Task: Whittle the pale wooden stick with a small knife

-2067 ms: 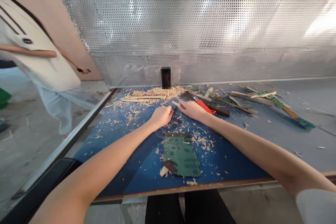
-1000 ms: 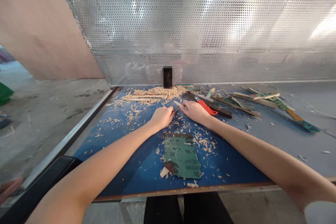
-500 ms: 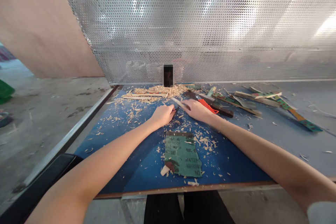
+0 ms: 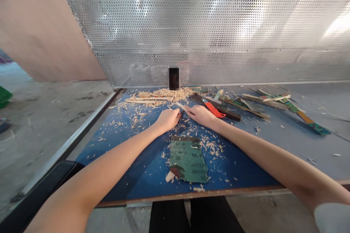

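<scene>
Near the middle of the blue table, my left hand (image 4: 168, 119) is closed around a small dark object, of which only a bit shows by the fingertips; I cannot make out what it is. My right hand (image 4: 201, 115) is closed on a thin pale wooden strip (image 4: 179, 106), which slants up and left from the fingers. The two hands are close together over scattered shavings. A torn sheet of green sandpaper (image 4: 188, 160) lies flat in front of them, near the table's front edge.
A heap of wood shavings (image 4: 177, 94) lies before the perforated metal screen (image 4: 191, 36). Right of my hands are a tool with an orange-red handle (image 4: 214, 110), a dark-handled tool (image 4: 232, 115) and several wooden strips (image 4: 276, 102). A black armrest (image 4: 58, 178) is at left.
The whole view has shifted slightly. My right hand has moved a little left, nearer my left hand, and the pale strip has moved with it.
</scene>
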Demonstrator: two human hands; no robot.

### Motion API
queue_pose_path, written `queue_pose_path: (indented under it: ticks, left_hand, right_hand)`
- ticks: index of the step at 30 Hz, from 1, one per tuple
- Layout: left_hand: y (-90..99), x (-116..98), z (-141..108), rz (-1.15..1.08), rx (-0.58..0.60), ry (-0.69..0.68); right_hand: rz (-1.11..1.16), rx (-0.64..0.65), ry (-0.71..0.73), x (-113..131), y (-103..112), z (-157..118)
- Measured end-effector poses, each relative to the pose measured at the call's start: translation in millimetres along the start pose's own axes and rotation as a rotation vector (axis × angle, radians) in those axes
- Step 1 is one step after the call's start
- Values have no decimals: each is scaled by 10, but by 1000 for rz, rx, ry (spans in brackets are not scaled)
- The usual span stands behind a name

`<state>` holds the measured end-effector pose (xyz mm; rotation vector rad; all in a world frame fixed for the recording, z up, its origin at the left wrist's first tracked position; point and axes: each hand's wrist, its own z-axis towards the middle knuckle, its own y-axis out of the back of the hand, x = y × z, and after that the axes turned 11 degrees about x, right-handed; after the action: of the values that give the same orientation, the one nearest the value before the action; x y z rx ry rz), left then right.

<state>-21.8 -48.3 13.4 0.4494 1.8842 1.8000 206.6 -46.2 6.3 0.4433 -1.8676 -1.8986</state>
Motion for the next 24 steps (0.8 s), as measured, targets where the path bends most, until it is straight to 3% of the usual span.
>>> queue_pose_path:
  ticks: [10,15,18,22,24]
  left_hand:
    - [4,-3,9,19,2,-2]
    - [9,-10,20,11,-4,7]
    - [-4,-13,26,21,-2,19]
    - [-16,-27,26,16,11,63]
    - [-16,-34,25,0,13,79]
  right_hand:
    - [6,-4,70,-49,-30,47]
    - [48,4,52,45,6,15]
    - [259,-77,78,105,66,-31]
    - [756,-362,47,73,281,-120]
    - [1037,-346,153,86,416,-179]
